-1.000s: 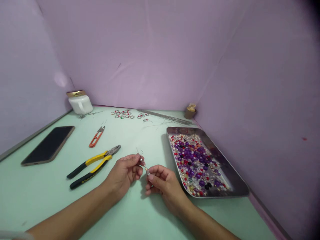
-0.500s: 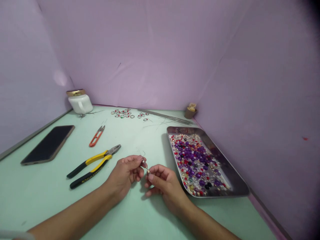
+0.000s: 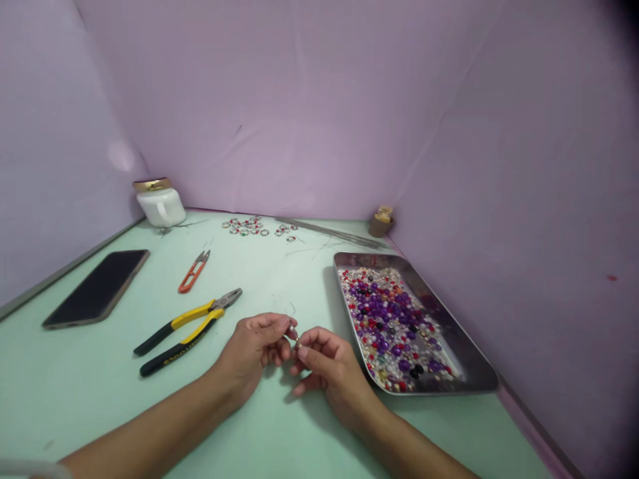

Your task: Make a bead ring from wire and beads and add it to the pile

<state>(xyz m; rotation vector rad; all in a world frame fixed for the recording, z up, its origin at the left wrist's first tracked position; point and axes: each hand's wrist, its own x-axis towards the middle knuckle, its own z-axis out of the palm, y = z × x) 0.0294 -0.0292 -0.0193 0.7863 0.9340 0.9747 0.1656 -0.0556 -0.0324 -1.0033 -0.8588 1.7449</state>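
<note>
Near the front middle of the table, my left hand [image 3: 260,346] pinches a thin wire strung with small beads [image 3: 293,330] between thumb and forefinger. The bent free end of the wire sticks up above my fingertips. Close beside it, my right hand [image 3: 324,362] is closed at the other end, thumb and forefinger pressed on a small gold-coloured bead. My fingers partly cover the beads. To the right lies a metal tray [image 3: 469,362] with many loose beads [image 3: 384,313] in purple, red, white, gold and black.
Yellow-black pliers [image 3: 192,329], orange thread snips [image 3: 194,271] and a phone [image 3: 97,287] lie to the left. Farther back are a white jar [image 3: 160,205], several beaded rings [image 3: 244,227], a bundle of thin wires [image 3: 334,233] and a small brown pot [image 3: 381,223]. Purple cloth walls [image 3: 299,106] surround the table.
My left fingertips have shifted slightly right, closer to my right hand. The wire's free end has turned to the right. The tools and tray have stayed put.
</note>
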